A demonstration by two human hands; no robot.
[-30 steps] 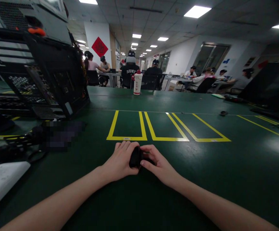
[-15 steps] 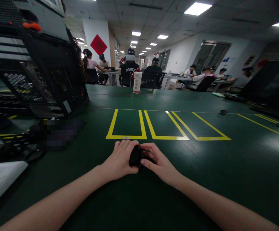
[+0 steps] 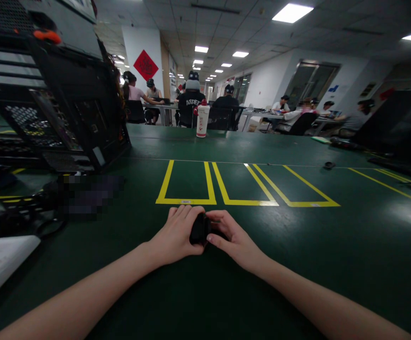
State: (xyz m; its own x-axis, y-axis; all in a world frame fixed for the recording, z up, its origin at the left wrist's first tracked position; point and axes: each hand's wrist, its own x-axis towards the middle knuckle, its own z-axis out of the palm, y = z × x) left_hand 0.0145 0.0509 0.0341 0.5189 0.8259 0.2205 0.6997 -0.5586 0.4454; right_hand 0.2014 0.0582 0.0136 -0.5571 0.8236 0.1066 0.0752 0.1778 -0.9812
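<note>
A small black object (image 3: pixel 198 229) rests between my hands just in front of the taped rectangles; its exact kind is hard to make out in the dark. My left hand (image 3: pixel 177 237) wraps round its left side, thumb at the near edge and fingers over the far side. From the right, my right hand (image 3: pixel 236 244) grips the object's edge with curved fingers at the top and the thumb below. Both hands lie low over the dark green table (image 3: pixel 205 297), and the palms hide part of the object.
Yellow tape rectangles (image 3: pixel 186 202) mark the table ahead. An open black computer case (image 3: pixel 67 108) stands at left, near cables and a white device (image 3: pixel 5 264). A white cup (image 3: pixel 201 121) stands farther back. A dark monitor (image 3: pixel 397 123) is at right. People sit at tables beyond.
</note>
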